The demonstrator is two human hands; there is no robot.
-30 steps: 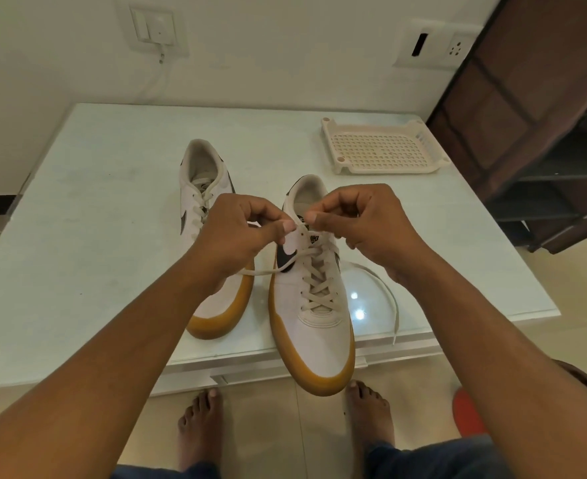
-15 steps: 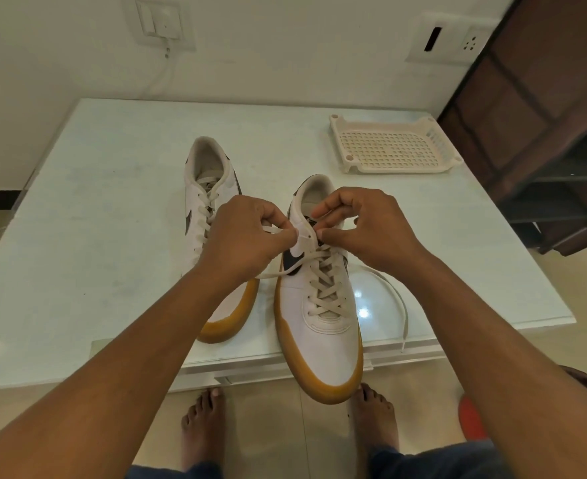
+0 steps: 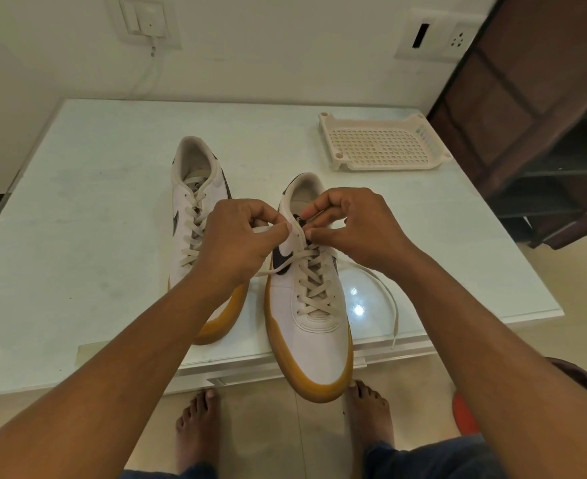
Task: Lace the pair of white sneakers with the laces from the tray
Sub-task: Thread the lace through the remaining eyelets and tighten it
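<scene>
Nearly there: left-of-frame sneaker (image 3: 195, 216) looked laced, tray (image 3: 388, 165) held no laces. Left-hand grip (image 3: 237, 240) and right-hand grip (image 3: 357, 229) pinched the lace (image 3: 314, 271) at the middle sneaker (image 3: 316, 340) top eyelets.

White wall (image 3: 285, 46) with switches; glossy table (image 3: 78, 236); tiled floor (image 3: 268, 437).

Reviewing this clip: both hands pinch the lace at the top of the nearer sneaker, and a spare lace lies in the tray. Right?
No: the head view shows the tray holding nothing. The left hand and right hand do pinch the lace at the top of the nearer sneaker.
</scene>
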